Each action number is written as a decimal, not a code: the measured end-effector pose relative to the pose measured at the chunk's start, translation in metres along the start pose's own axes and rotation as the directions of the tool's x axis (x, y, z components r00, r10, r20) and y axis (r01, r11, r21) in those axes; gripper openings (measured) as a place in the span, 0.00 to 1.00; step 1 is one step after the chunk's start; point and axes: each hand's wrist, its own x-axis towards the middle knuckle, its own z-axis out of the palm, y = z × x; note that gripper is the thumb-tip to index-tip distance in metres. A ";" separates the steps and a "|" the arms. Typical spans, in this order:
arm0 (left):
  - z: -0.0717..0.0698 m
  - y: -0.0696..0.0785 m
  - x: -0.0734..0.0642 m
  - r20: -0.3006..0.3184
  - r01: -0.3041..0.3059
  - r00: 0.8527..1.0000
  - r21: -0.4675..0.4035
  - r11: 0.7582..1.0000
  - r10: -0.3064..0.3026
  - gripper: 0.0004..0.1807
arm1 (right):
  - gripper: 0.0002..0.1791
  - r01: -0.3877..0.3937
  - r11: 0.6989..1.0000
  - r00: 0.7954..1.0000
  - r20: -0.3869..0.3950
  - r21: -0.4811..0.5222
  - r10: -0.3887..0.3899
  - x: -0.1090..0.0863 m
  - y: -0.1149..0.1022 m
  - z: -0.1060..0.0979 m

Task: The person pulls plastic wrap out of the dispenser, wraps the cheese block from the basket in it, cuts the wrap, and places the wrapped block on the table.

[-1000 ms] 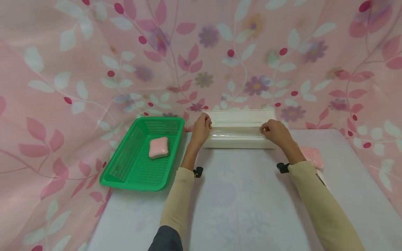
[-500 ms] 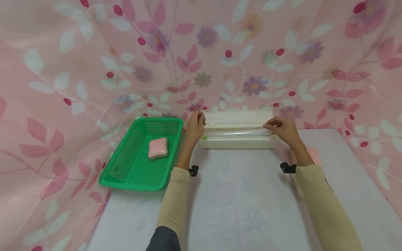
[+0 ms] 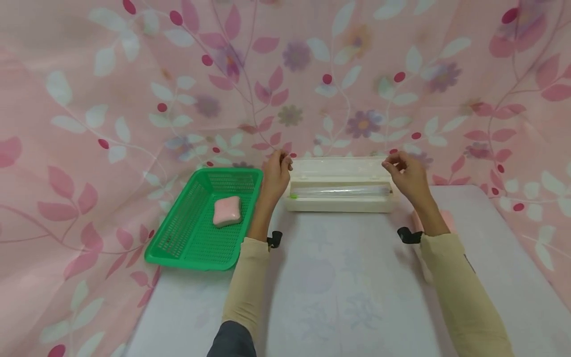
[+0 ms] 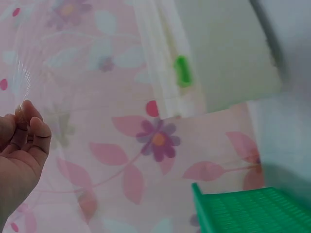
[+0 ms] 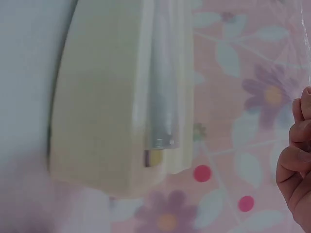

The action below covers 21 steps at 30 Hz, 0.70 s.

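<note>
Pink floral cloth (image 3: 290, 89) backs a white-covered table (image 3: 325, 282). From the head camera, a cream box (image 3: 339, 205), its lid (image 3: 339, 168) raised, sits at the far edge with a clear film roll (image 3: 339, 191) inside; the left hand (image 3: 276, 172) and right hand (image 3: 408, 173) are raised near its ends. Left of it, a green basket (image 3: 192, 264) holds a pink block (image 3: 227, 211). By the left wrist camera, thumb and fingertips pinch a clear film sheet (image 4: 23, 73). By the right wrist camera, curled fingers pinch the sheet's other side, beyond the box.
</note>
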 end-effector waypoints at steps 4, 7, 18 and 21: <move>-0.005 0.014 0.007 -0.057 -0.119 0.991 0.029 0.992 0.120 0.08 | 0.09 0.119 0.991 0.993 -0.005 -0.065 -0.119 0.006 -0.013 -0.006; -0.010 0.024 0.013 -0.087 -0.144 0.985 0.031 0.989 0.146 0.08 | 0.08 0.197 0.973 0.980 0.003 -0.119 -0.198 0.012 -0.023 -0.012; -0.021 0.050 0.037 -0.142 -0.159 0.977 0.004 0.987 0.158 0.09 | 0.09 0.079 0.997 0.995 -0.060 -0.010 -0.079 0.032 -0.051 -0.021; -0.022 0.055 0.042 -0.161 -0.169 0.973 -0.001 0.986 0.167 0.09 | 0.10 0.050 0.999 0.995 -0.081 0.007 -0.050 0.034 -0.058 -0.022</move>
